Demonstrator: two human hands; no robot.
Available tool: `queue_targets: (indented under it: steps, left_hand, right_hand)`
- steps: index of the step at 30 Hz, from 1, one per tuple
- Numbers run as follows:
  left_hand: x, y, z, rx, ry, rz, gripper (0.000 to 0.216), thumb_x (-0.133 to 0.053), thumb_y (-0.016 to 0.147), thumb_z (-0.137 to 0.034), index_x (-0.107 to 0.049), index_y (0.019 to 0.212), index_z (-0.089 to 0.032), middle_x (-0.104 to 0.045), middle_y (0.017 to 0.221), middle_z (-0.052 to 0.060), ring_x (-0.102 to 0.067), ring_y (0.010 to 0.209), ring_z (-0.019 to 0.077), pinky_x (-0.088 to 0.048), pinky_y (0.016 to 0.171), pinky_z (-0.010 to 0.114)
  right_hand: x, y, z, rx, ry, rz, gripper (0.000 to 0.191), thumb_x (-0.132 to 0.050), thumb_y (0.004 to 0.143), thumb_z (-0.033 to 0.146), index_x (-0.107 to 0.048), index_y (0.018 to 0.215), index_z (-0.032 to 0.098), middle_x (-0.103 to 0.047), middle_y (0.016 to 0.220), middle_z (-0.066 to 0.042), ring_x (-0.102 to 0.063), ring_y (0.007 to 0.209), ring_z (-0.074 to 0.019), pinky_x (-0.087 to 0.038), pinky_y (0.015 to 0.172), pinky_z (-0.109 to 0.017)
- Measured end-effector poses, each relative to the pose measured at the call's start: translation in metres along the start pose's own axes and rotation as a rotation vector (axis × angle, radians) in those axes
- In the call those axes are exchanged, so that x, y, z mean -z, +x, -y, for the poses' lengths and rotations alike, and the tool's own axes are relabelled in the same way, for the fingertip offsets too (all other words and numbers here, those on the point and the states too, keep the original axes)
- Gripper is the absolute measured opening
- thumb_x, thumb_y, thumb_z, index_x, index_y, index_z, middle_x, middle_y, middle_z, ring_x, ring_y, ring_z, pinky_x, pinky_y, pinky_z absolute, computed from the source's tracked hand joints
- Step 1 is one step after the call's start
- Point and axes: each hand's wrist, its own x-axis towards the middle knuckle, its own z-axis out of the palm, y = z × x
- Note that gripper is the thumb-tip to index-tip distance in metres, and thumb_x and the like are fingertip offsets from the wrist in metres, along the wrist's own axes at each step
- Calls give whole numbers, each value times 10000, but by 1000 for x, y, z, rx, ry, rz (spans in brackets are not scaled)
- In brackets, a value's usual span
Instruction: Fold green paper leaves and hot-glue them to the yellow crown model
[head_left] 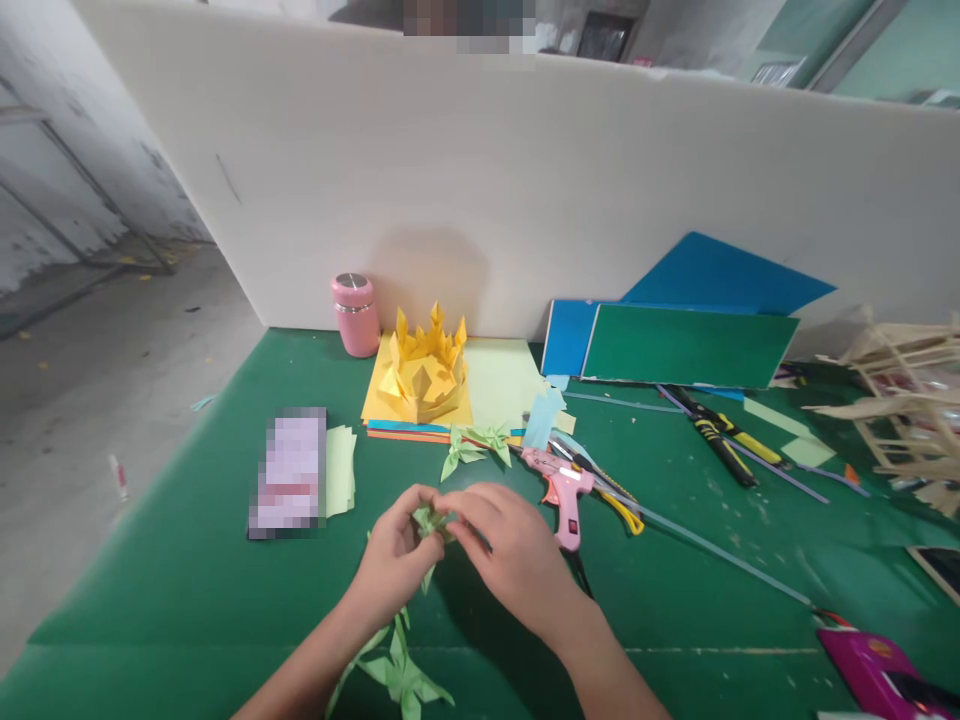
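Between my two hands is a small light-green folded paper piece [429, 522], partly covered by my fingers. My left hand [397, 545] pinches it from the left, thumb toward me. From the right, the fingertips of my right hand [506, 555] close on its edge. Below my left wrist, more green folded paper leaves [405, 675] lie on the table. Two further green folded leaf pieces [476, 447] rest just beyond my hands. A pink hot glue gun [566, 490] lies to the right of my right hand.
A yellow paper crown [424, 385] sits on stacked coloured paper, beside a pink flask [355, 318]. At left lie a phone [289, 475] and green paper slips [340, 472]. Pliers [724, 450], a yellow-handled tool [626, 515] and a wooden stick model [907, 410] are at right. A white partition [480, 160] stands behind.
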Motion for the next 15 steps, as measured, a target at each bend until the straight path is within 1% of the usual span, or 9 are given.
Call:
queue_targets:
  steps: [3,7,12,15]
  left_hand:
    - [2,1,-5,53,-13,-19,208,-580,526,-129,-550,722,-192,-479,566,-87,-405,454,66,-328,437,179]
    - [3,1,-8,63,-7,-33,214,-578,534,-116,-555,733,-190,-453,525,-99,-385,414,52,-290,414,168]
    - [6,1,-9,73,-44,-37,273,-585,536,-106,-548,790,-199,-456,538,-106,-383,397,45,-291,404,167]
    - [7,2,-8,90,-72,-12,267,-587,538,-115,-543,790,-193,-452,546,-105,-384,398,39,-296,409,169]
  right_hand:
    - [0,2,-2,-5,1,44,185,-509,855,87,-601,963,205,-647,855,-37,-591,772,-184,-459,663,-283]
    - [2,6,-2,-12,-55,56,163,-596,814,107,-618,944,202,-613,848,-40,-567,794,-200,-451,655,-292]
    - [5,15,0,2,-97,93,87,-614,799,139,-641,854,203,-558,820,-34,-522,776,-191,-426,650,-287]
    - [5,16,0,10,-101,102,95,-607,794,134,-645,851,199,-551,826,-35,-509,776,-187,-417,653,-287]
